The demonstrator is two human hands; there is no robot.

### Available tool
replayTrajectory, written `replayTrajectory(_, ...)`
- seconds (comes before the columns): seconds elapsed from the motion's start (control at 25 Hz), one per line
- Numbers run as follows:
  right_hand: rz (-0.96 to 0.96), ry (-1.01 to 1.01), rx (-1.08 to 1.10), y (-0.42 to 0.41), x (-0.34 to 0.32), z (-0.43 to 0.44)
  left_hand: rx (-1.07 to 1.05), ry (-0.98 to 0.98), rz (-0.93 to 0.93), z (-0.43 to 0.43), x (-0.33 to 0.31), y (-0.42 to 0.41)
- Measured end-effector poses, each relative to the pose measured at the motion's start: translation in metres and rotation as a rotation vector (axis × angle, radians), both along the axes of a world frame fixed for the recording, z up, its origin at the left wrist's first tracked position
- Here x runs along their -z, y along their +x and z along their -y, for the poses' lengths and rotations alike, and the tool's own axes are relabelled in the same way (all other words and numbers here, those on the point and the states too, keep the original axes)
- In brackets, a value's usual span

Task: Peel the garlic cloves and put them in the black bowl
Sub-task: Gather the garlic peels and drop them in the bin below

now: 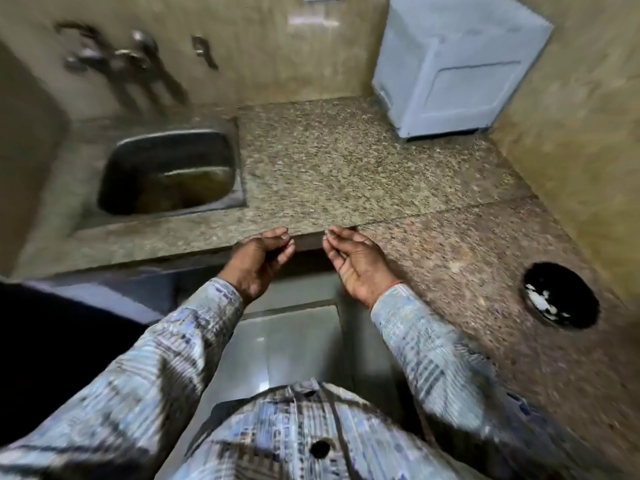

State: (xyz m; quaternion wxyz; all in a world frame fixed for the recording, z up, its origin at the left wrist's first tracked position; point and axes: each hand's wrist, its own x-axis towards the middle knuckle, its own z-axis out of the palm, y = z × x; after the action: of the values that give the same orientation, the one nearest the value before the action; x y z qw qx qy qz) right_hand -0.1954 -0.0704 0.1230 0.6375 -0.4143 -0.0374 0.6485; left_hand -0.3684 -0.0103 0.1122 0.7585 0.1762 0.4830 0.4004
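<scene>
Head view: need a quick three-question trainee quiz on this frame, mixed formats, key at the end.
1. True or false: the black bowl sits on the counter, out on the side of the right hand.
2. Multiple choice: where is the sink?
A) set in the counter on the side of the left hand
B) touching the black bowl
C) on top of the pale blue box
3. Fill in: both hands are held close together at the counter's near ____.

Key: 1 true; 2 A; 3 edge.
</scene>
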Motion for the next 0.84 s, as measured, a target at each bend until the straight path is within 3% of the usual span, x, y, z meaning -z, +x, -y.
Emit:
replayTrajectory(0.2,0.026,0.020,-0.203,-0.114,0.002,-0.046,-0.235,0.034,0.000,0.001,-0.006,-0.129)
replayTrajectory(0.48,0.031,-0.040,-0.507,-0.353,0.018,-0.091,-0.484,-0.027,-0.047,0.014,0.015,-0.359)
replayTrajectory(0.68,0.088,-0.103,-0.672,-0.447,0.044,-0.109,-0.601,-0.123,-0.071,0.016,0.045,-0.441)
replayTrajectory(0.84,0.187,-0.180,-0.820,-0.490,0.106,-0.128,-0.701,-0.230,-0.115,0.013,0.114,-0.480)
